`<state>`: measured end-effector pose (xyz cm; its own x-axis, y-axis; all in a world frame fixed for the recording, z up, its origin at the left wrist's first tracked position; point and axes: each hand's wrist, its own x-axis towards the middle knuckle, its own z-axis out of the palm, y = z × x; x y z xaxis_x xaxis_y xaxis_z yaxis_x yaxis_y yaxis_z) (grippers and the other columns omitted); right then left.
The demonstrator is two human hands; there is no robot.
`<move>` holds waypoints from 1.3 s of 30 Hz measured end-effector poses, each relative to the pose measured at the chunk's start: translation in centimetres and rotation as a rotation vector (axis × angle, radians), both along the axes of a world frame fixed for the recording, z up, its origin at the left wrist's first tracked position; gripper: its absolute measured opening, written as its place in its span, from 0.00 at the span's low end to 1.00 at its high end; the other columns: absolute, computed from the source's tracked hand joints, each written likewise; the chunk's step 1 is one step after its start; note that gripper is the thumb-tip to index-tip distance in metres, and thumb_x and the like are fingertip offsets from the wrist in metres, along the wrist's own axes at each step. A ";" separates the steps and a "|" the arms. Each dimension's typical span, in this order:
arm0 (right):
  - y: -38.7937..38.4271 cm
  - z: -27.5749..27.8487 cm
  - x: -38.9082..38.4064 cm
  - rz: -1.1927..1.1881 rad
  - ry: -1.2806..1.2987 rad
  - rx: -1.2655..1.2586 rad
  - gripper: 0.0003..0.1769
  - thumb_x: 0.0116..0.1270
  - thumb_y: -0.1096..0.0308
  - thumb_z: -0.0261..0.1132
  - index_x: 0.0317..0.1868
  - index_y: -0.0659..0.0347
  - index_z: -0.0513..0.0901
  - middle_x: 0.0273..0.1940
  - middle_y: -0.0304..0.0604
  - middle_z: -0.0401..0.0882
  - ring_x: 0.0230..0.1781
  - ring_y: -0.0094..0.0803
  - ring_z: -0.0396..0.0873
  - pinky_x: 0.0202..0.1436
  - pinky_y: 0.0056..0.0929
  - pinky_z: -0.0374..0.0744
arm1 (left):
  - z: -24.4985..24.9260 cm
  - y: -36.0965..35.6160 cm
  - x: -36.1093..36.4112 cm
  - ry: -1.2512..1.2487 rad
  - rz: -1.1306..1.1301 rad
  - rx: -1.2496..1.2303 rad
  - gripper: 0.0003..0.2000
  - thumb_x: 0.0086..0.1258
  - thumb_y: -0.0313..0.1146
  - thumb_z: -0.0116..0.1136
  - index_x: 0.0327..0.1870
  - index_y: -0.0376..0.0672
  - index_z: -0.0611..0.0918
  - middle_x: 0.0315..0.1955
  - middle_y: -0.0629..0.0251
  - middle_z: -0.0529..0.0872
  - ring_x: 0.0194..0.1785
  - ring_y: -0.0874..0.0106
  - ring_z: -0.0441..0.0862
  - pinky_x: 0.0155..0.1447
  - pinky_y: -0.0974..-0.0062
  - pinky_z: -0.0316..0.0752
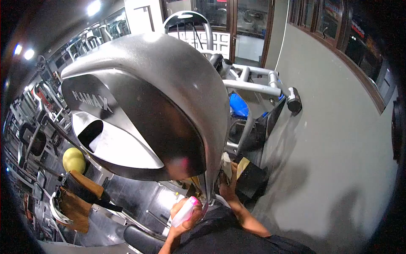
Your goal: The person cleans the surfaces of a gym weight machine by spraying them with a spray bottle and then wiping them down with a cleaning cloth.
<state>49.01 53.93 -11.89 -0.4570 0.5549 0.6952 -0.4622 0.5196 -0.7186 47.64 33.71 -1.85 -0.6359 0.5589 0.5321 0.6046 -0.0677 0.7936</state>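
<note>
My left hand is low in the middle of the view, its fingers wrapped round a whitish bottle with a pink end. Just to its right, my right hand reaches up along the side of a large gym machine lettered PLAMAX. A white cloth shows at the fingers of that hand, pressed close to the machine's edge. The machine's grey, rounded housing fills the centre and stands right in front of both hands. Part of the right hand's fingers is hard to make out.
A grey wall runs along the right. Behind the machine are metal frame tubes and a blue pad. On the left lie a yellow ball and a brown padded seat, with more gym equipment beyond. A black pad is near my left arm.
</note>
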 end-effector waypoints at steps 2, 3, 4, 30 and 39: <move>-0.6 -2.8 0.3 -0.079 -0.088 0.001 0.22 0.64 0.77 0.54 0.59 0.63 0.66 0.52 0.49 0.67 0.51 0.40 0.68 0.57 0.37 0.68 | -0.4 -0.4 0.2 -0.066 -0.031 -0.057 0.09 0.54 0.32 0.64 0.31 0.37 0.81 0.25 0.61 0.82 0.25 0.68 0.79 0.31 0.74 0.73; -0.8 -1.7 0.7 -0.080 -0.099 -0.005 0.22 0.64 0.77 0.54 0.59 0.63 0.66 0.52 0.49 0.67 0.51 0.40 0.68 0.57 0.37 0.68 | -0.5 -0.5 0.4 -0.076 -0.033 -0.063 0.09 0.54 0.32 0.64 0.31 0.37 0.81 0.25 0.61 0.82 0.25 0.68 0.79 0.31 0.74 0.73; -0.7 -0.3 0.7 -0.102 -0.116 0.002 0.22 0.63 0.77 0.54 0.59 0.63 0.67 0.52 0.49 0.67 0.52 0.41 0.68 0.57 0.37 0.67 | -0.5 -0.5 0.5 -0.082 -0.026 -0.037 0.08 0.55 0.31 0.64 0.31 0.38 0.81 0.25 0.61 0.82 0.26 0.68 0.79 0.31 0.74 0.73; -5.7 9.1 4.3 -0.548 0.082 0.338 0.28 0.51 0.78 0.54 0.57 0.66 0.71 0.52 0.52 0.68 0.54 0.48 0.66 0.61 0.45 0.64 | -6.1 -11.6 4.0 -0.007 0.205 -0.276 0.05 0.64 0.30 0.59 0.35 0.39 0.81 0.29 0.60 0.81 0.32 0.64 0.79 0.38 0.70 0.73; -7.0 -1.0 3.2 -0.456 -0.234 0.445 0.27 0.51 0.77 0.66 0.55 0.55 0.78 0.50 0.55 0.66 0.50 0.52 0.69 0.55 0.45 0.69 | -6.8 -13.6 4.9 -0.245 0.254 -0.279 0.05 0.60 0.29 0.62 0.33 0.38 0.81 0.27 0.59 0.81 0.31 0.63 0.79 0.39 0.70 0.73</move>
